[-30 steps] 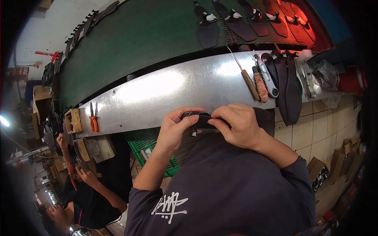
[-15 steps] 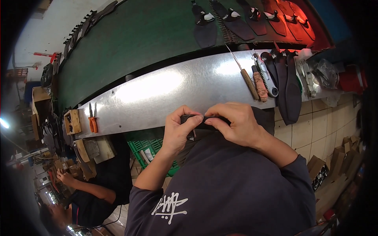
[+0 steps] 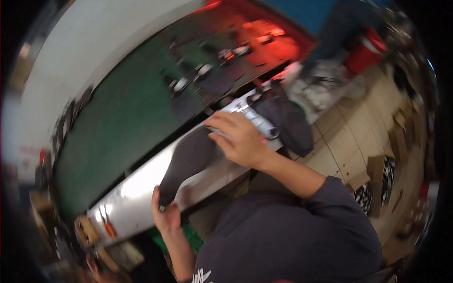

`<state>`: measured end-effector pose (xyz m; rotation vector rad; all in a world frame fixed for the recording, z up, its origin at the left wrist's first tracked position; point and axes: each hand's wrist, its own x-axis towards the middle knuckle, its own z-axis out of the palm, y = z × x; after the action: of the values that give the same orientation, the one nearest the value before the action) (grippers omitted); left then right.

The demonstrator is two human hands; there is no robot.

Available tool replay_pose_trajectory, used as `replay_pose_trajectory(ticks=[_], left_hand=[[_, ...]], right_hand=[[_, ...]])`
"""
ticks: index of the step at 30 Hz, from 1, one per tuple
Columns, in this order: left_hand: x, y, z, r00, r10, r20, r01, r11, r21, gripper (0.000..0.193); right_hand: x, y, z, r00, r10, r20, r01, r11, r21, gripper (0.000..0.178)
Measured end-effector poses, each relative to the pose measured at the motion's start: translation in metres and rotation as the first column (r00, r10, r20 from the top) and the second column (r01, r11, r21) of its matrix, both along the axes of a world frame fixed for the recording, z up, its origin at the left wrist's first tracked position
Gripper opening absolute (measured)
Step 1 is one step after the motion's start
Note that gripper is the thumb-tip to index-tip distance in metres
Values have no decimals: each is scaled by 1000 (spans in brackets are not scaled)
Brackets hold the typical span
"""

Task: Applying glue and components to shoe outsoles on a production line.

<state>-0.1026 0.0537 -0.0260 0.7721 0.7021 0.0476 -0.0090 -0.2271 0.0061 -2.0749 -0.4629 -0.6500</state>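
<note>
In the head view, a long dark sole piece (image 3: 188, 155) was held slantwise above the silvery tabletop (image 3: 146, 177), its broader part toward the tabletop's right end and its narrow end toward the near edge. The left hand (image 3: 167, 219) was at that near edge, with its fingers grasping the narrow end, where a small black-and-white bit showed. The right hand (image 3: 243, 141) was above the right half of the tabletop, its fingers (image 3: 219, 123) bent over the far end of the sole piece; blur and the hand itself hid the contact, so whether they were clenched on it or only touching could not be told.

On the tabletop's right end, just beside the right hand, lay a blurred pale tool (image 3: 262, 124) and several dark pieces (image 3: 285, 118) that hung over the near edge. Farther right along the tabletop was clear plastic (image 3: 321, 87), with a red bin (image 3: 365, 53) past it. At the tabletop's left end were orange-handled pliers (image 3: 110, 229) and, left of them, a small wooden box (image 3: 94, 236). Beyond the tabletop's far edge, a green surface (image 3: 127, 113) bore strapped soles (image 3: 181, 101), some under red light. Below the tabletop's near edge a green crate (image 3: 190, 240) showed in part
</note>
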Motion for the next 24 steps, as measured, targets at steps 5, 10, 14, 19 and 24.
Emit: replay_pose_trajectory(ticks=[5, 10, 14, 19, 24], left_hand=[[-24, 26, -63, 975, -219, -24, 220, 975, 28, 40], [-19, 1, -34, 964, -237, -122, 258, 945, 200, 39], [-11, 29, -61, 975, -219, -39, 218, 976, -26, 31], [-6, 15, -45, 989, -140, -41, 76, 735, -674, 18], [15, -66, 7, 940, -298, 163, 340, 830, -441, 26]], right_hand=[[5, -18, -75, 946, -259, -195, 56, 725, -687, 30], [-5, -11, -82, 962, -243, -121, 112, 764, -636, 31], [-14, -6, -78, 990, -70, -122, 24, 939, -344, 36], [-57, 30, -55, 809, 489, -326, -385, 860, 334, 33], [-82, 39, -36, 501, 700, -510, -446, 713, 541, 63]])
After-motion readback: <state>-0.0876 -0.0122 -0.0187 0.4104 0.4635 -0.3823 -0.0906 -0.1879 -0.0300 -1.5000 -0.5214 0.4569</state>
